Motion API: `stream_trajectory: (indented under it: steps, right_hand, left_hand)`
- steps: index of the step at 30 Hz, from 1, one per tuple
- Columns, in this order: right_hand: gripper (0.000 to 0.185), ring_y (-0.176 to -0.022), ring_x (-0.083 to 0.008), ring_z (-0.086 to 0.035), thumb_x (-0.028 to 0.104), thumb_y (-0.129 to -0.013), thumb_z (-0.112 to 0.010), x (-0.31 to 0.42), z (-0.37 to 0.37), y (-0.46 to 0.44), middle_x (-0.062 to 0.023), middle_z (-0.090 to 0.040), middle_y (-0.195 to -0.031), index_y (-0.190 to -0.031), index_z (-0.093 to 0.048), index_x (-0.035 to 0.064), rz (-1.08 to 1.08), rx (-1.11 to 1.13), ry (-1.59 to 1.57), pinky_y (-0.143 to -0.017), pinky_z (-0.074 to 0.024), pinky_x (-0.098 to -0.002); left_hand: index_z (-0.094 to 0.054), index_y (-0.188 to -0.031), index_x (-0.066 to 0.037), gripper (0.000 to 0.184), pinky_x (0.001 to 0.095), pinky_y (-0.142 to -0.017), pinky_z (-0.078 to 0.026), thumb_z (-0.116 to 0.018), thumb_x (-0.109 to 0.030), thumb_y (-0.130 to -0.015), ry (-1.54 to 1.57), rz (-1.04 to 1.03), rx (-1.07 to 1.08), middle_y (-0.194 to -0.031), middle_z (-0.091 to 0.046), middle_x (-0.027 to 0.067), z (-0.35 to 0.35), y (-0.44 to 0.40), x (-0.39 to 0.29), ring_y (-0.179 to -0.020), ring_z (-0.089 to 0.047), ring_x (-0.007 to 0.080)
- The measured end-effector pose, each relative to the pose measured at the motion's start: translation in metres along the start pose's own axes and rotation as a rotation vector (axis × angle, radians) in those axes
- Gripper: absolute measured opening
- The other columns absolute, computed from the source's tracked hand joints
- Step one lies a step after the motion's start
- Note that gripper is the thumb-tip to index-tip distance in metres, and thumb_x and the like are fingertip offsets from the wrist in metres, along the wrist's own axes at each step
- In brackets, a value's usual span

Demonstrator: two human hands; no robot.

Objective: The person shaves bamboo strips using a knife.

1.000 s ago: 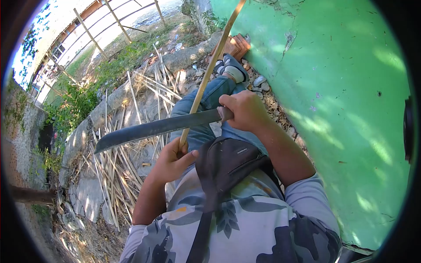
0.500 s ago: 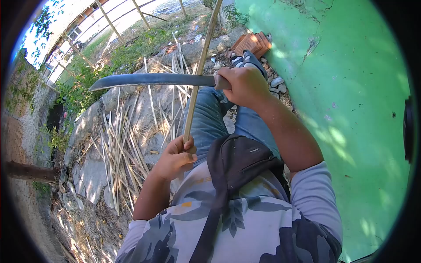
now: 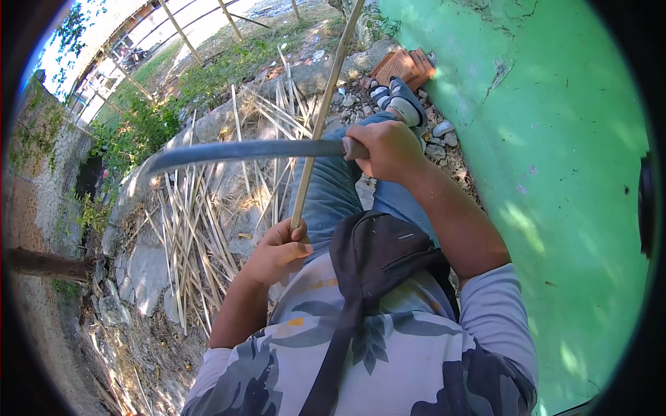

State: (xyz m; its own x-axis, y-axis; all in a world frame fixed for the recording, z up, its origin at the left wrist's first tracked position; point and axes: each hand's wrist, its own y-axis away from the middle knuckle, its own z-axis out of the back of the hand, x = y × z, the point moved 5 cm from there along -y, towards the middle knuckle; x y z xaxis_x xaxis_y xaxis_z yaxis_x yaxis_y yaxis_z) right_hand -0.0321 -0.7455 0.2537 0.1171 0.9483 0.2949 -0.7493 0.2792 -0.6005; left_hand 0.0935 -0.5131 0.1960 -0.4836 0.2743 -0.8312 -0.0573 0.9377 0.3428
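Note:
My right hand (image 3: 388,150) is closed round the short handle of a machete (image 3: 257,149). Its long, dark blade points left, blurred by motion, and crosses over a long, thin strip of wood or bamboo (image 3: 320,114). Gripped at its lower end by my left hand (image 3: 281,253), the strip slants up and away past the top edge of the view. Whether the blade touches the strip I cannot tell. Beneath both lie my outstretched legs in jeans (image 3: 326,184).
Many pale, thin strips (image 3: 191,243) lie piled on stony ground to the left. A green wall (image 3: 555,139) rises close on the right. Reddish tiles or bricks (image 3: 402,68) are stacked beyond my sandalled feet. A dark bag (image 3: 378,249) rests on my lap.
My right hand and the machete have moved down along the strip, nearer to my left hand. The left hand keeps its hold. The view has shifted slightly.

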Motion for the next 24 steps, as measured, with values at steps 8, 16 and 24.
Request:
stream_trajectory:
  steps: [8, 16, 24]
  right_hand:
    - [0.018, -0.074, -0.0350, -0.069, 0.021, -0.081, -0.075, -0.015, -0.003, -0.001, -0.0111, -0.067, -0.075, -0.096, -0.069, 0.0118, -0.021, 0.033, -0.042, -0.067, -0.0508, -0.0473]
    - [0.016, -0.073, -0.0340, -0.069, 0.021, -0.082, -0.074, 0.006, -0.008, -0.003, -0.0113, -0.070, -0.075, -0.094, -0.070, 0.0116, 0.124, 0.043, 0.079, -0.066, -0.0513, -0.0462]
    - [0.016, -0.072, -0.0334, -0.070, 0.022, -0.080, -0.075, 0.003, -0.011, -0.011, -0.0105, -0.068, -0.074, -0.092, -0.070, 0.0135, 0.101, 0.036, 0.067, -0.065, -0.0515, -0.0460]
  left_hand:
    - [-0.041, -0.088, -0.016, 0.036, 0.0244, -0.047, -0.026, -0.067, 0.008, -0.086, 0.005, 0.057, 0.043, -0.072, -0.041, -0.0077, 0.006, 0.010, -0.010, -0.057, -0.038, 0.0039]
    - [-0.040, -0.087, -0.017, 0.036, 0.0245, -0.045, -0.025, -0.067, 0.008, -0.087, 0.000, 0.025, 0.086, -0.071, -0.041, -0.0077, 0.010, 0.007, -0.001, -0.054, -0.036, 0.0038]
    - [-0.041, -0.089, -0.015, 0.034, 0.0234, -0.047, -0.029, -0.070, 0.004, -0.088, 0.007, 0.037, -0.017, -0.074, -0.043, -0.0070, 0.019, 0.012, 0.005, -0.057, -0.040, 0.0042]
